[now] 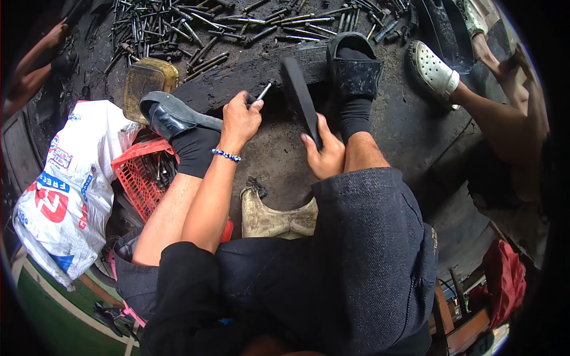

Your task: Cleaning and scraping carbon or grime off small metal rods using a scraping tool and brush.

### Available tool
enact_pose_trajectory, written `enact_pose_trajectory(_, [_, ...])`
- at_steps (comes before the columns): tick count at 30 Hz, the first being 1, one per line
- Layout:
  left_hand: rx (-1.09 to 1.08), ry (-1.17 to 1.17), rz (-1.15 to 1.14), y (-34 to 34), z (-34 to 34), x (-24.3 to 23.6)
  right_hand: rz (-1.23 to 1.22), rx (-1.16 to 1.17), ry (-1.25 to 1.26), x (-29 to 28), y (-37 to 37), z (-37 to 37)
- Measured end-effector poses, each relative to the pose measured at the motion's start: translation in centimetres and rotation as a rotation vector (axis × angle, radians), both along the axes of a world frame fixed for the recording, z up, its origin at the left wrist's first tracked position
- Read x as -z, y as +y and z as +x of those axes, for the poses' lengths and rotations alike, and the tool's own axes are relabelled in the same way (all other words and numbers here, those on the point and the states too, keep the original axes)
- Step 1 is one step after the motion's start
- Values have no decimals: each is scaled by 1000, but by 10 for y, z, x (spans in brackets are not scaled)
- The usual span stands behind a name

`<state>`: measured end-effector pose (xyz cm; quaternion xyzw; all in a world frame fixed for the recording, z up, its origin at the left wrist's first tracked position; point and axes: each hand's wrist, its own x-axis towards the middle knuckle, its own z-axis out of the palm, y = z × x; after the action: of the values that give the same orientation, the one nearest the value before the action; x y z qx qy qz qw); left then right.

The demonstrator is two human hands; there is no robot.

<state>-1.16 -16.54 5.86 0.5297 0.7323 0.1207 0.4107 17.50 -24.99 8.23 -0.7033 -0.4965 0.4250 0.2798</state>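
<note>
My left hand (242,121) is closed around a thin metal bolt (265,91), whose end sticks out past the fingertips. My right hand (326,151) grips a long, dark, flat bar (301,99), tilted with its upper end toward the left; its exact kind does not show. The bar's upper end is apart from the bolt. Beneath both stretches a blackened wooden beam (255,72), lying on the floor between my feet. Beyond the beam spreads a heap of loose bolts (249,21), dark and greasy.
A grimy yellow container (149,80) sits by my left foot. Left of my leg are a red plastic basket (133,178) with bolts and a white printed sack (77,184). Between my legs lies a cream plastic piece (270,219). Another person's foot in a white clog (436,71) is at right.
</note>
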Motion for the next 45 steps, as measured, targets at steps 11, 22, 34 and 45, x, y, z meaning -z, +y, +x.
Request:
enact_pose_trajectory(11, [-60, -94, -126, 7, -8, 8, -71, -54, 23, 31, -39, 4])
enact_pose_trajectory(22, [78, -84, -128, 23, -18, 6, 48, -100, -279, 35, -9, -1])
enact_pose_trajectory(34, [82, -148, -197, 27, -25, 11, -5, -114, -100, 33, -9, 9])
enact_pose_trajectory(45, [141, -21, -144, 23, -23, 6, -36, -141, -247, 38, -40, 21])
